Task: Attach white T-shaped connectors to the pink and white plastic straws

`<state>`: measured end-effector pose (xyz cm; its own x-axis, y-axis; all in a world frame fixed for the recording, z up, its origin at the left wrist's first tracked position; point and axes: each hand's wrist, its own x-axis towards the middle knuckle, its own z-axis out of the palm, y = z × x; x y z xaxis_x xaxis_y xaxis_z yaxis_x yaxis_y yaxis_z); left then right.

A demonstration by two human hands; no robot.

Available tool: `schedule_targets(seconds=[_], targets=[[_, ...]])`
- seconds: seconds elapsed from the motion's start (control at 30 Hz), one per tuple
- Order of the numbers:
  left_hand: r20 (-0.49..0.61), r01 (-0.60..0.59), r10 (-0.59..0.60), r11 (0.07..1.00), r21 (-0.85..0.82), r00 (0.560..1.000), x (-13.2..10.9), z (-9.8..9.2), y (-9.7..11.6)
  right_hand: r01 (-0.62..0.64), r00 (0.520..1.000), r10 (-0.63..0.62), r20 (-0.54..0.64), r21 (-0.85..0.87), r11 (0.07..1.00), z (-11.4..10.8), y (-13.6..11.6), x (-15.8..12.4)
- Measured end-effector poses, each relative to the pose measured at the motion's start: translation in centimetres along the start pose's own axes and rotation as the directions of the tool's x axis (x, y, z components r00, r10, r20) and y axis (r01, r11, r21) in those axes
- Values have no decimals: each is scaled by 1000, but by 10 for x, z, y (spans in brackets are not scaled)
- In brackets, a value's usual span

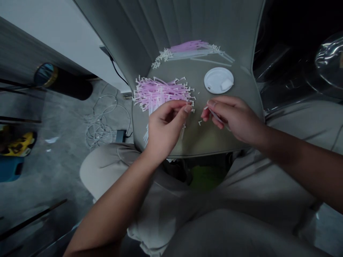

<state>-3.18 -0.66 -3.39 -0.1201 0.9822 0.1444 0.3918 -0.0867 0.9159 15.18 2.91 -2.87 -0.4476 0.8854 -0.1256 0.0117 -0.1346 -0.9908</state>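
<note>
Over a grey chair seat [193,139], my left hand [168,125] is closed in a pinch; a tiny white piece seems to show at its fingertips, but I cannot make it out. My right hand [235,116] is closed on a thin whitish stick [215,116], whose tip points toward the left hand. Behind the left hand lies a heap of pink and white sticks [163,89] with small white angled ends. One loose white angled piece [200,123] rests on the seat between the hands.
A white round lid [218,80] with a small white piece on it lies beyond my right hand. More pink and white sticks [190,50] lie along the chair's backrest [187,21]. On the floor at left are coiled cables [104,125] and a dark cylinder [72,84].
</note>
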Motion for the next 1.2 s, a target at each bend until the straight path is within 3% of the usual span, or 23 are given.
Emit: schedule_targets(seconds=[0.2, 0.47, 0.57, 0.73, 0.9, 1.07, 1.13, 1.2], targets=[[-17, 59, -62, 990, -131, 998, 2, 2, -1, -48, 995, 47, 93, 8, 999, -1, 3, -1], [39, 101, -97, 986, -133, 995, 0, 5, -4, -57, 976, 59, 209, -14, 998, 0, -1, -4], [5, 96, -96, 986, -133, 995, 4, 0, -7, -70, 974, 86, 211, -78, 994, -2, -3, -4], [-164, 114, -153, 967, -227, 974, 26, -22, -13, -109, 969, 128, 210, -97, 989, -3, -2, -4], [-178, 174, -239, 932, -317, 955, 36, -25, -20, -150, 986, 154, 63, -66, 986, -2, 2, 2], [-92, 125, -135, 987, -102, 987, 29, -12, -26, -117, 993, 117, 4, -73, 991, -3, 4, 7], [-62, 27, -24, 998, 52, 998, 24, -10, -26, -103, 994, 105, 24, -71, 992, -3, 5, 8], [0, -143, 146, 966, 213, 989, 19, -9, -23, -100, 993, 104, 56, -72, 992, -3, 6, 7]])
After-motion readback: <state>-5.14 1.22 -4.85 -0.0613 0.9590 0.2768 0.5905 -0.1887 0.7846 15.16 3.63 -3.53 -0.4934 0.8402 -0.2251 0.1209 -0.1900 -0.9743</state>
